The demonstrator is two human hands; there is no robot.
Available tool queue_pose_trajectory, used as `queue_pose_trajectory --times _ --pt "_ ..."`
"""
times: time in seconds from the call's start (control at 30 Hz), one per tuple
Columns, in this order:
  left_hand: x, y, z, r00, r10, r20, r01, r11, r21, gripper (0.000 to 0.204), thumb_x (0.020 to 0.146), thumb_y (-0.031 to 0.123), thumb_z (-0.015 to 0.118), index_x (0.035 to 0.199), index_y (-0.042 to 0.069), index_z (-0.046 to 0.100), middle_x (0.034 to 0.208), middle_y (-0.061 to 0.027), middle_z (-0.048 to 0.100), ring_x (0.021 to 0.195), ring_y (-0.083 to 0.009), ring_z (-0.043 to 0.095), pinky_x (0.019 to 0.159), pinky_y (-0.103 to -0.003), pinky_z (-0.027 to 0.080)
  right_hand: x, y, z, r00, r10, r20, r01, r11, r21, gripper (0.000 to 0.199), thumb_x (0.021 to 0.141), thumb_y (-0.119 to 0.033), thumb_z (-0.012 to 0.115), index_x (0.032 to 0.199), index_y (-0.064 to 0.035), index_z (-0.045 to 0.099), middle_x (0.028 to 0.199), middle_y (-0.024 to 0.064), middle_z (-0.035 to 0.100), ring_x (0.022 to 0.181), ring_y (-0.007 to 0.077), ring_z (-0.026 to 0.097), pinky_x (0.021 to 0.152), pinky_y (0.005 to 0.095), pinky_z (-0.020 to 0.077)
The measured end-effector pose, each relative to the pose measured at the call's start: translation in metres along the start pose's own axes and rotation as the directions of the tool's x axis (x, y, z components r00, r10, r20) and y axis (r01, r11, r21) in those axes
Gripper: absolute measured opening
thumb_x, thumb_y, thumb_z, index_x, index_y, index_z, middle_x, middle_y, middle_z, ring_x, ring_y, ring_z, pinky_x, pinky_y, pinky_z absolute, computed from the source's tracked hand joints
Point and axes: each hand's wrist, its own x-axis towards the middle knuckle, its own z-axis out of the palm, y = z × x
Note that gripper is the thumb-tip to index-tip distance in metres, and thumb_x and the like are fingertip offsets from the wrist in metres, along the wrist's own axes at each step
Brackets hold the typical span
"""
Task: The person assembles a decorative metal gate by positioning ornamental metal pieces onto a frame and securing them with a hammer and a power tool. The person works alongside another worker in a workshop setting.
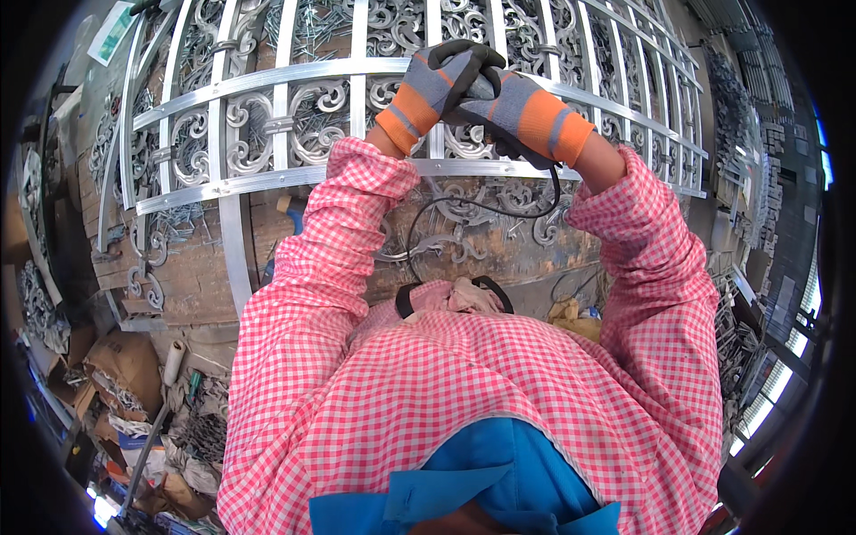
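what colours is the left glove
The left glove is orange, grey and black, clearest in the head view.

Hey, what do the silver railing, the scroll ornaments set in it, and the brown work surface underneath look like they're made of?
Railing: likely bare metal, perhaps aluminium; its flat bars have a bright, streaky shine.
Scroll ornaments: probably cast metal, a duller silver-grey with rounded relief.
Work surface: seemingly worn wood, brown, scuffed and unevenly stained.

No text, number or sign was legible. The green-and-white sheet (111, 34) at the upper left of the frame and the brown paper package (127, 364) at the lower left bore markings too small and blurred to read.
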Motion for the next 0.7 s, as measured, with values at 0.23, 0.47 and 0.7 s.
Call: queue_pose_trajectory --times 0.23,0.47,0.7 --pt "0.004 0.003 0.000 0.980 -0.198 0.020 0.198 0.971 -0.133 0.023 0.097 0.017 0.050 0.108 0.006 0.067 0.093 -0.0081 0.069 0.083 -0.0179 0.067 0.075 -0.028 0.055 0.013 0.017 0.001 0.995 -0.097 -0.035 0.097 0.995 -0.010 0.057 0.078 -0.050 0.069 0.089 0.0051 0.061 0.065 0.0095 0.063 0.052 0.0170 0.062 0.045 0.0306 0.0479" --pt "-0.013 0.003 0.013 0.895 -0.447 -0.005 0.406 0.817 -0.409 0.032 0.096 0.026 0.057 0.109 -0.001 0.067 0.097 -0.0089 0.070 0.087 -0.0132 0.065 0.077 -0.027 0.054 0.012 0.035 0.013 0.986 -0.157 -0.065 0.146 0.978 -0.146 0.063 0.077 -0.052 0.069 0.096 0.0070 0.061 0.073 0.0113 0.065 0.056 0.0196 0.063 0.051 0.0312 0.0500" --pt "-0.005 0.019 0.005 0.843 -0.535 -0.056 0.456 0.767 -0.452 0.034 0.094 0.029 0.062 0.107 -0.002 0.066 0.093 -0.0077 0.070 0.083 -0.0127 0.064 0.073 -0.025 0.053 0.013 0.016 0.003 0.991 -0.135 0.012 0.135 0.991 -0.016 0.056 0.079 -0.048 0.068 0.100 0.0031 0.062 0.073 0.0108 0.065 0.058 0.0183 0.063 0.056 0.0328 0.0510"
